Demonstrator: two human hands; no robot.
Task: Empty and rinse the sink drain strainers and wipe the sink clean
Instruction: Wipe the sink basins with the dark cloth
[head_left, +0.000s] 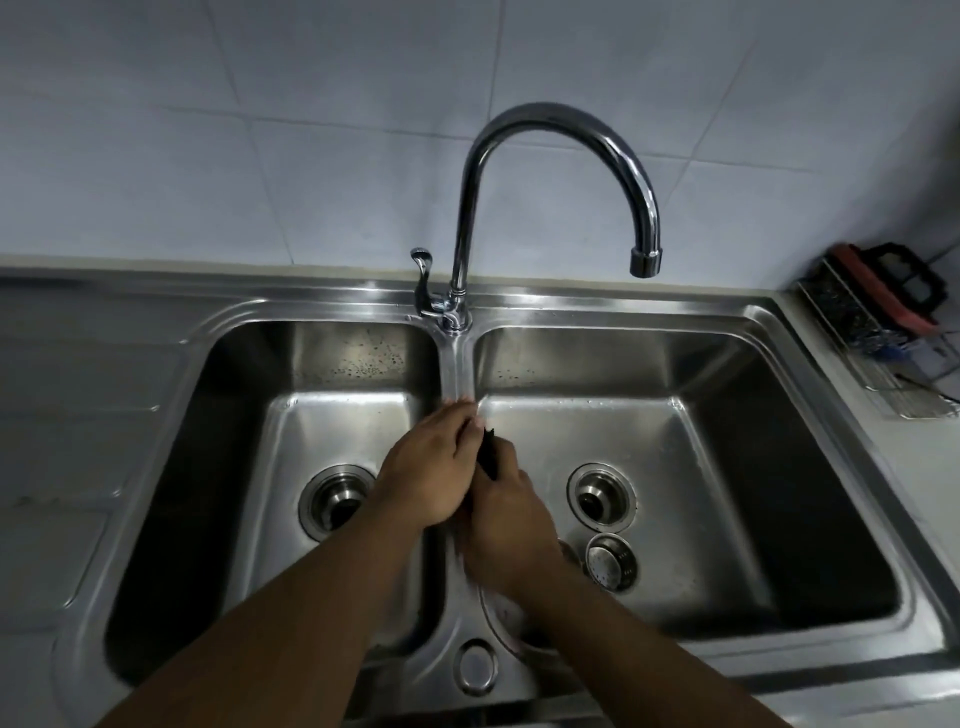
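Clasping a small dark thing (488, 457) between left hand (431, 470) and right hand (506, 519), fingers of both curled round it, above the ridge (457, 364) parting the two basins of the sink (623, 304). Cannot tell cloth from sponge; mostly hidden in the grip. Judged as readying a wiper, with the wiping not yet begun.

Looking just past the right wrist: one strainer (610, 562) out of its seat, lying tipped on its side on the floor of the right basin, perforated cup turned up toward the camera. Lies to the right of the right hand, just beside it, and well clear of the left; so the right hand for any reach to it, and a short one. No second loose strainer in view.

Moving back: right drain (601, 496) just behind that strainer, with a metal piece seated at its centre; left drain (337, 501) in the other basin, dark in the middle, left of the left hand. Cannot vouch for a strainer seated in either.

Further back: tap (558, 130) arched rightward, spout hanging over the right basin, no water falling, lever (422, 275) at its left. Beads of water on both back walls.

Farthest right on the surface (930, 467): wire rack (857, 353) with a red-edged black thing (883, 291) in it, against the tiled wall (260, 130).
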